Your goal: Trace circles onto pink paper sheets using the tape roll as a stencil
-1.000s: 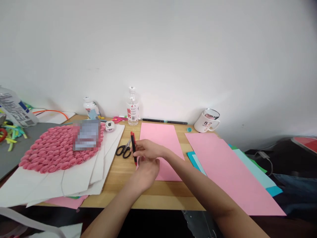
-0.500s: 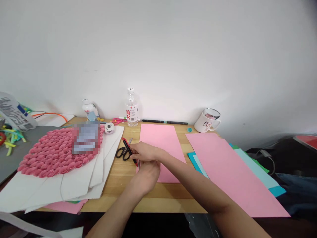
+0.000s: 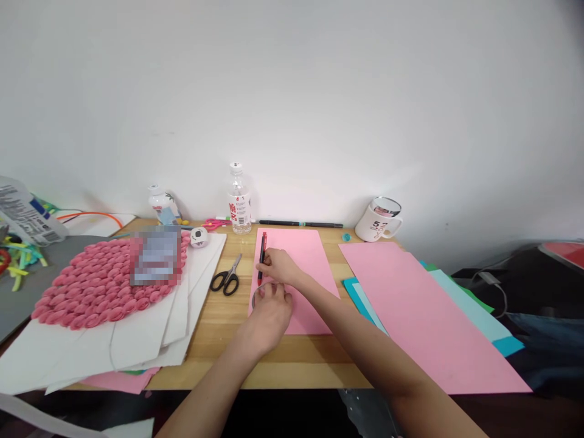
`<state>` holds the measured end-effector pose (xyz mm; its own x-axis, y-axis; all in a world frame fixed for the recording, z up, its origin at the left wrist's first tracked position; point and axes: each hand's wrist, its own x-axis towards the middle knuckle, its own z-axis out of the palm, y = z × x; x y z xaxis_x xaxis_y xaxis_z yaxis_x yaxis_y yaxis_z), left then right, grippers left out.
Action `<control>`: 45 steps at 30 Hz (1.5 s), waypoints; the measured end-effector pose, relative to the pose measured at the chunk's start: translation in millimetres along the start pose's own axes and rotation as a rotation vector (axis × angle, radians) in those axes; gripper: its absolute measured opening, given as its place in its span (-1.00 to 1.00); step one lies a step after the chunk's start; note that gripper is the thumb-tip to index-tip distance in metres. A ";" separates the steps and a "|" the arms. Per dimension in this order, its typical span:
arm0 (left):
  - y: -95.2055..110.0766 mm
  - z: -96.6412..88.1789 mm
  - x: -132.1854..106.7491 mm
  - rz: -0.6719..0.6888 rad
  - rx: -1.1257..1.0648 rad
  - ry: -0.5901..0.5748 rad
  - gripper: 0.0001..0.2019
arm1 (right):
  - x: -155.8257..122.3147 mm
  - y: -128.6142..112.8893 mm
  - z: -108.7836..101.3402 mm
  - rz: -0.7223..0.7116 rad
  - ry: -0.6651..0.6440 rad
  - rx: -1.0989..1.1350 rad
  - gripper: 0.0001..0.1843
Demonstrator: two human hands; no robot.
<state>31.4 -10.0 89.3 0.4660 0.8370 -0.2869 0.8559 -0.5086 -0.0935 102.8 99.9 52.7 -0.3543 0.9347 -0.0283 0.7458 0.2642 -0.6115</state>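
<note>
My right hand pinches a pen, likely light, stiff, best held low; below, left hand, grip unclear.

The left hand covers most of a round-rimmed object, so what it is cannot be told. Fingers of the right hand hide part of the red-and-black pen; whether its lower end touches the pink sheet is unclear. Pixelation blurs a rectangular item. The bottom edge crops both forearms; the left edge cuts off a labelled plastic container and coloured strips. Fine print on the water bottle is illegibly small.
</note>
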 end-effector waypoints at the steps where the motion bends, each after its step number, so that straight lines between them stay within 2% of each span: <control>1: -0.1 -1.2 -0.2 0.007 -0.010 -0.006 -0.57 | -0.8 2.6 -1.1 0.025 0.021 -0.006 -0.85; 7: -4.8 -3.1 -1.1 0.048 -0.093 0.001 -0.60 | -11.0 20.4 -11.8 0.147 0.126 -0.024 -0.86; 10: -9.7 -1.9 -2.6 0.080 -0.138 0.019 -0.60 | -27.7 34.9 -22.3 0.186 0.169 0.116 -0.88; 13: -16.0 -0.1 -7.3 0.070 -0.237 0.031 -0.61 | -57.4 56.6 -34.3 0.224 0.232 0.392 -0.87; 17: -25.6 6.2 -16.0 0.046 -0.431 0.047 -0.67 | -109.0 83.3 -44.2 0.280 0.360 0.582 -0.72; 20: -30.6 11.5 -21.2 0.082 -0.518 0.042 -0.70 | -140.8 91.4 -44.4 0.302 0.409 0.677 -0.60; 23: -30.1 15.0 -24.1 0.084 -0.536 0.051 -0.67 | -157.3 92.1 -40.7 0.324 0.406 0.780 -0.54; 25: -26.3 18.8 -23.6 0.066 -0.460 0.066 -0.66 | -160.9 92.1 -37.1 0.344 0.407 0.839 -0.54; 30: -4.9 38.1 -10.7 -0.025 -0.195 0.154 -0.81 | -161.3 93.6 -27.5 0.355 0.439 0.891 -0.58; 32: 7.4 44.9 -3.2 -0.060 -0.096 0.229 -0.78 | -161.8 93.4 -24.5 0.344 0.432 0.883 -0.59; 34: 20.6 47.8 3.9 -0.029 -0.035 0.304 -0.76 | -162.6 93.1 -22.4 0.333 0.427 0.892 -0.60; 36: 32.7 47.0 10.2 0.025 -0.011 0.346 -0.76 | -163.0 93.4 -20.8 0.324 0.423 0.911 -0.61; 39: 44.9 44.0 18.1 0.083 -0.005 0.323 -0.79 | -162.8 95.1 -19.0 0.306 0.433 0.962 -0.61; 45: 48.2 50.3 25.6 0.120 -0.071 0.345 -0.79 | -163.0 93.3 -18.4 0.299 0.461 1.067 -0.63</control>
<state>73.3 -23.3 29.5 0.6015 0.7975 0.0478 0.7986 -0.6018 -0.0090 240.6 -23.4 14.8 0.1511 0.9802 -0.1283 -0.1567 -0.1044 -0.9821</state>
